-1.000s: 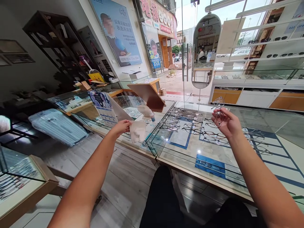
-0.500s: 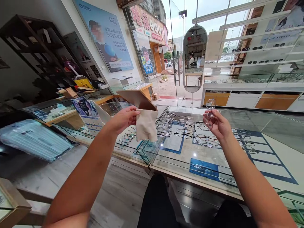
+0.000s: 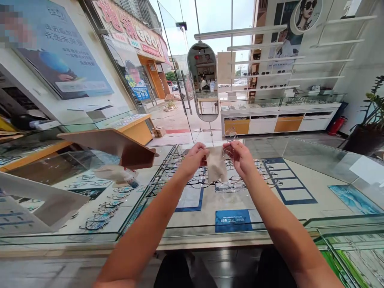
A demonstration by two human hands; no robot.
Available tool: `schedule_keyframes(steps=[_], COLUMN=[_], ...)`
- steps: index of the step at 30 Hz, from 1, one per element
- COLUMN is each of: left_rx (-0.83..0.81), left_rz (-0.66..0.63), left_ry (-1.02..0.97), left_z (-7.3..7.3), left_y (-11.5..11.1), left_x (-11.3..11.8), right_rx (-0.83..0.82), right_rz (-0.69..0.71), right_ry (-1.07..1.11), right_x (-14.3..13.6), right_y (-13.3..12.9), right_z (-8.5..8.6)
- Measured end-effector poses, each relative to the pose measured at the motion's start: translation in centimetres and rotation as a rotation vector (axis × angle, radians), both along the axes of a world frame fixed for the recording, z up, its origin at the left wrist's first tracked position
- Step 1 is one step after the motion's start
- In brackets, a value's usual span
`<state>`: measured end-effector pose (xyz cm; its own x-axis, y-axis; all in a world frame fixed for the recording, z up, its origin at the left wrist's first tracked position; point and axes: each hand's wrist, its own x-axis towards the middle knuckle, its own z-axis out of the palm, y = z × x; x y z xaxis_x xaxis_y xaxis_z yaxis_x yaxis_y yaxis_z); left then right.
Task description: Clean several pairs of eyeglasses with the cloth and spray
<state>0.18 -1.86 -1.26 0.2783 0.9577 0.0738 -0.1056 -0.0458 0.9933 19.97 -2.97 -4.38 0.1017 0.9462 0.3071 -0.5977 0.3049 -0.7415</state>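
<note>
A glass display case point(image 3: 321, 176) spreads across the middle, below the 2 forearms. Beyond its far edge stands an oval mirror point(image 3: 205, 84), upright. To the case's left, a brown panel point(image 3: 111, 142) leans at a slant. Inside the case, rows of eyeglass frames point(image 3: 234, 186) lie under the glass, and near its front edge lies 1 blue card point(image 3: 231, 221).

The left hand point(image 3: 193, 158) is above the middle of the case, fingers curled and nearly closed, thumb and fingertips pinching the upper left corner of a beige cloth point(image 3: 216, 166). The right hand point(image 3: 241, 156), also above the case, is drawn into a pinch on 1 pair of clear spectacles point(image 3: 231, 134). Whether its fingertips touch the cloth as well is too small to tell.

The cloth hangs over the case, its lower edge free. It should be light, limp and grippy, easy to hold by 1 corner and ready to fold or sag if let loose. The spectacles are on end over the case, 1 round lens above the other. They look light, stiff and delicate, with lenses likely to smear or slip under bare fingers; the bridge or rim would be the safest hold.
</note>
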Motion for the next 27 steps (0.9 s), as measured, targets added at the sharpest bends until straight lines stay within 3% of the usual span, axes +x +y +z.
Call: schedule_keyframes(steps=[5,9,18,23,27], left_rx=[0.118,0.226,0.415,0.483,0.394], left_rz=[0.004,0.050,0.063,0.144,0.151], left_ry=[-0.023,-0.044,0.001,0.032,-0.028], left_z=[-2.9,-4.2,-4.4,-4.2,-4.4], left_y=[0.6,-0.1,-2.7,-2.8,-2.6], left_x=[1.8,1.7,2.2,2.3,2.5], right_rx=[0.028,0.040,0.028,0.026,-0.032], right_rz=[-0.137,-0.213,-0.275,-0.176,-0.085], right_ry=[-0.150,-0.221,-0.242,-0.180,-0.130], right_x=[-0.6,-1.3,-2.2,-2.6,-2.9], right_y=[0.5,0.1,-0.9,-1.1,-1.3], right_z=[-0.8,-1.0,-1.1,-1.5,-1.7])
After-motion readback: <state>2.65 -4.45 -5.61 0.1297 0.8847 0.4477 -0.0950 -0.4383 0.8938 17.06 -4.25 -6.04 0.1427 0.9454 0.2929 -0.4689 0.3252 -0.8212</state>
